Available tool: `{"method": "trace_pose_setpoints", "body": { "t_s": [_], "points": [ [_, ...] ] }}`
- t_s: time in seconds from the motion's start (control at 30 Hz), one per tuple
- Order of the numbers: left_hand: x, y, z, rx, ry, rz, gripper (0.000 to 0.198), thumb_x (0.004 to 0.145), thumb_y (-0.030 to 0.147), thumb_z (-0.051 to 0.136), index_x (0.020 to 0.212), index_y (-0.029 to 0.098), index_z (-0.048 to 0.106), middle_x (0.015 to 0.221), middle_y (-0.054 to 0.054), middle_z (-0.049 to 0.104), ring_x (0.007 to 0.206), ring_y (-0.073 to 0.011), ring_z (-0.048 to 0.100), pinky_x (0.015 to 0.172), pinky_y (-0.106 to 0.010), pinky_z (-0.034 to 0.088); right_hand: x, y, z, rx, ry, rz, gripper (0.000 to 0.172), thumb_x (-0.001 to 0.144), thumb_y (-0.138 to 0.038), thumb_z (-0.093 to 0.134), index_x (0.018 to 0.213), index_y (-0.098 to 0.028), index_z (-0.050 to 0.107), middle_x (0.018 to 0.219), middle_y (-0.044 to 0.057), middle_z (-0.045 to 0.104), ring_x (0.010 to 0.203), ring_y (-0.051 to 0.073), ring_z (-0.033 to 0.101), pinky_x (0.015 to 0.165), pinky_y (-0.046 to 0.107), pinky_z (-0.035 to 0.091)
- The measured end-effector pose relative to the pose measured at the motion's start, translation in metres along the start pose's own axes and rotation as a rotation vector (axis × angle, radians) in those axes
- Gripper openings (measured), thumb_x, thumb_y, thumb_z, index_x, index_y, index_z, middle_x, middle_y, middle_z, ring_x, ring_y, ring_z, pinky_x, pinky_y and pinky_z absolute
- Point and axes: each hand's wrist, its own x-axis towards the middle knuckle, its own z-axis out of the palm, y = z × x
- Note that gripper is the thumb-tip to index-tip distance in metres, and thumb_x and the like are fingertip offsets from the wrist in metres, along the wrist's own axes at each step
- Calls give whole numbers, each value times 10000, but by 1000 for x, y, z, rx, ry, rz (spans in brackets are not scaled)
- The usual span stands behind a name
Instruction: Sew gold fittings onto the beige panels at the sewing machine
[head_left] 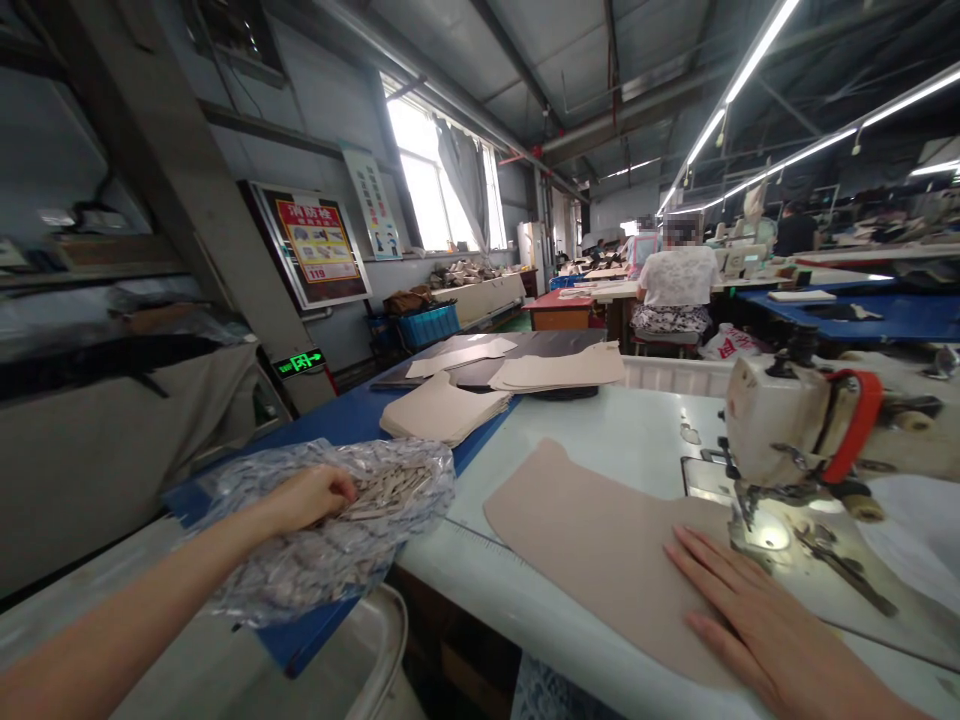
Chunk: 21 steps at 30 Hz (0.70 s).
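From my head camera I look forward and down along both arms at a sewing bench. My right hand (pixel 757 625) lies open and flat, its fingers (pixel 697 560) straight and slightly apart, resting on a cut panel of beige material (pixel 600 550) without gripping it. The panel lies on the white bench top (pixel 577 440), and its far end reaches the lit needle area of the industrial sewing machine (pixel 795 420), just to the right.

My left hand (pixel 311 498) is half closed on a transparent plastic bag (pixel 405 520) packed with small printed pieces. I cannot tell whether it has hold of the bag or of anything inside it. The bag lies across the edge of a blue bench (pixel 330 420), beside the white one.

Farther along the blue bench is a stack of beige cut pieces (pixel 442 410). Beyond it, a second stack (pixel 559 370) rests on a dark board (pixel 555 345). Well past these, a seated co-worker (pixel 675 280) has their back to me at another bench. Against the far wall stand a blue crate (pixel 427 325) and a framed poster (pixel 315 240), with a green exit sign (pixel 298 363) on the pillar nearby.
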Motion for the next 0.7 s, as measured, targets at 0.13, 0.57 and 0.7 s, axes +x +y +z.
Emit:
{"method": "trace_pose_setpoints", "body": {
  "t_s": [0.13,0.57,0.7],
  "points": [
    [-5,5,0,-37,-93,58,136,542,269,609,631,218,698,640,66,695,720,-199,608,659,-205,403,0,-1,1,4,-5,4,558,890,-507,427,1373,-227,416,1424,66,336,1283,311,376,1023,514,378],
    [-1,14,-2,-134,-157,31,221,572,392,593,526,177,591,446,63,461,523,-126,429,520,-190,330,-1,-3,-3,-18,-23,19,565,903,-520,382,1379,-216,407,1431,69,329,1290,306,373,1031,516,367],
    [-7,20,-11,-183,-166,-4,351,637,501,563,685,171,671,597,21,604,635,-149,540,583,-194,409,-2,-2,1,6,4,12,555,897,-511,413,1374,-230,417,1431,66,337,1287,306,381,1038,515,362]
  ]
}}
